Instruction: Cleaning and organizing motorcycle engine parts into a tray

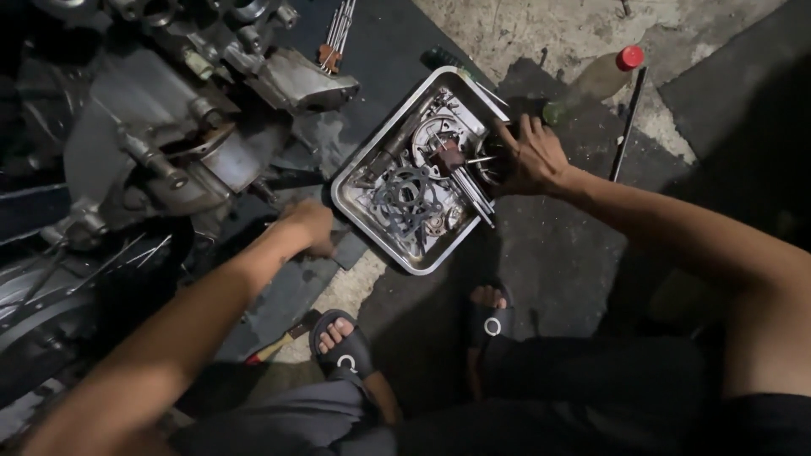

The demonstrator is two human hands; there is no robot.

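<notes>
**A:** Right hand (532, 156) is at the far edge of the metal tray (361, 215), fingers curled round a dark round part (492, 160) sitting half in, half over the rim. Grasping it, by the look of things.

**B:** And the tray's on the floor (541, 34), just ahead of the sandalled feet (342, 342). Packed, too: flat ring gaskets (408, 198), thin rods, small metal bits.

**A:** So lift it straight up, I'd say. Drag it sideways and those loose rods scatter.

**B:** Left hand (308, 226)?

**A:** Down by the tray's near-left corner, knuckles up, closed. Whether it's holding something, I cannot tell; too dark. Pressing there would steady the tray nicely.

**B:** Beyond that, the engine casing (169, 143) on the left, all bolts and grime.

**A:** And out past the tray, a bottle with a red cap (604, 74) lying on the floor, a thin dark rod (629, 122) beside it.
</notes>
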